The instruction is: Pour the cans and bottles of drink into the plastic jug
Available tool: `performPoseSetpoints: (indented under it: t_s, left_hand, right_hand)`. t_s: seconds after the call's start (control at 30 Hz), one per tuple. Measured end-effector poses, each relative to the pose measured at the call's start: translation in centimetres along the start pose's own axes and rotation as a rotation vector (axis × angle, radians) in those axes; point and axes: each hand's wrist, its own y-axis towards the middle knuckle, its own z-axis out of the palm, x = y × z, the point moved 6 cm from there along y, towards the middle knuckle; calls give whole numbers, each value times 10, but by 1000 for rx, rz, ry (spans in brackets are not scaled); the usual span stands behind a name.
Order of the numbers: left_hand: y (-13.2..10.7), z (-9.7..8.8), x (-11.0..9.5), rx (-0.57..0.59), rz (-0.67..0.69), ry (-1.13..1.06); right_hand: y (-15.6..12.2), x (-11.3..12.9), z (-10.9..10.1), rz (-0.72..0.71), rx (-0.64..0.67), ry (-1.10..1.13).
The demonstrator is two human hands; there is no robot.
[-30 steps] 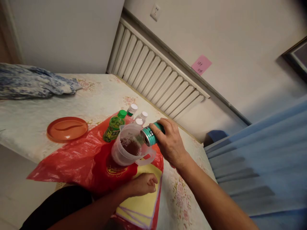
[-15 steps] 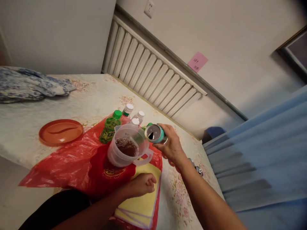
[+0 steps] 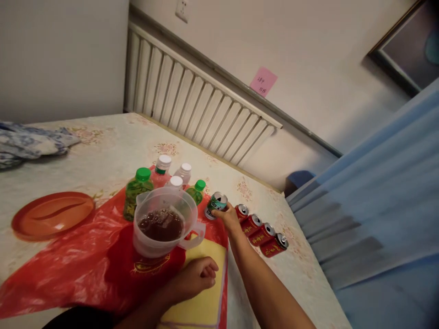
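Observation:
My right hand [image 3: 229,218] is closed round a green-and-white drink can [image 3: 216,205], which stands upright with its top opened, just right of the bottles. Over the yellow cloth [image 3: 197,304], my left hand [image 3: 200,275] is loosely curled with nothing visible in it. Between the left hand and the bottles stands a clear plastic measuring jug [image 3: 146,240], part-filled with a dark brown, bubbly liquid [image 3: 163,225]. Its handle points toward my right hand. Red drink cans [image 3: 262,234], opened on top, stand in a row beside my right wrist.
Behind the jug are a green-capped bottle [image 3: 137,192], a white-capped pink bottle [image 3: 162,171] and several others. A red plastic bag [image 3: 58,269] lies under them. An orange-red plate [image 3: 51,214] sits at left, patterned cloth [image 3: 30,144] beyond. A radiator [image 3: 192,96] runs along the wall.
My right hand has lowered the can from its tilt beside the jug's rim and stood it upright, farther from the jug. My view has shifted, showing the red cans. The left hand remains curled.

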Motion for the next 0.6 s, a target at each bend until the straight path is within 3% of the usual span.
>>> performPoseSetpoints:
  t_s: [0.17, 0.37, 0.6]
  left_hand:
    - [1, -1, 1, 3, -31, 2]
    - [0, -2, 2, -8, -66, 24]
    - [2, 1, 8, -2, -106, 41]
  right_hand:
    - [34, -18, 22, -16, 11, -39]
    - [73, -27, 64, -64, 89, -58]
    - [88, -28, 96, -116, 126, -150]
